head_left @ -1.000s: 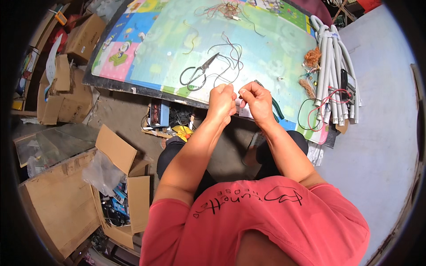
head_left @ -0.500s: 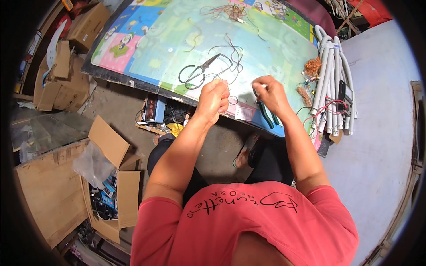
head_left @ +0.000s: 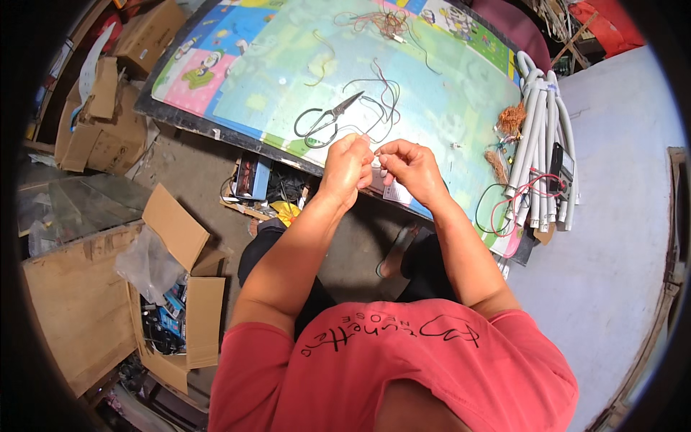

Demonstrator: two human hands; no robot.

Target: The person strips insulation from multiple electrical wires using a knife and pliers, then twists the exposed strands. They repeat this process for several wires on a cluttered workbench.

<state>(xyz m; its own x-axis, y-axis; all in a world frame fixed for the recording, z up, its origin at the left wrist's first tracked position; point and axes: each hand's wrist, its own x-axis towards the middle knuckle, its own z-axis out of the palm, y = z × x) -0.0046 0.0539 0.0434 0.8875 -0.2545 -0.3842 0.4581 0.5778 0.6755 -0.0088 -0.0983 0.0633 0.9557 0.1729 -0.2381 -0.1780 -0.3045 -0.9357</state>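
Above the table's near edge, my left hand (head_left: 348,169) is closed with a thin dark wire (head_left: 394,115) running to its fingertips. Close by on its right, my right hand (head_left: 412,171) is closed in a pinch, its fingertips almost meeting the left ones. What the pinch holds is too small to make out. Black-handled scissors (head_left: 332,117) lie partly opened just beyond my left hand, beside the loops of the wire. The green-handled pliers from the earlier frame are not visible.
The table (head_left: 288,93) has a patterned cover. Tangled wires (head_left: 381,25) lie at its far side. At right are bundled grey tubes (head_left: 533,137), copper strands (head_left: 512,119) and a meter (head_left: 563,169) with red and black leads. An opened carton (head_left: 205,320) stands lower left.
My right hand has moved left, up to my left hand. The green-handled pliers that hung under it have gone from sight. My left hand stays closed in nearly the same place.
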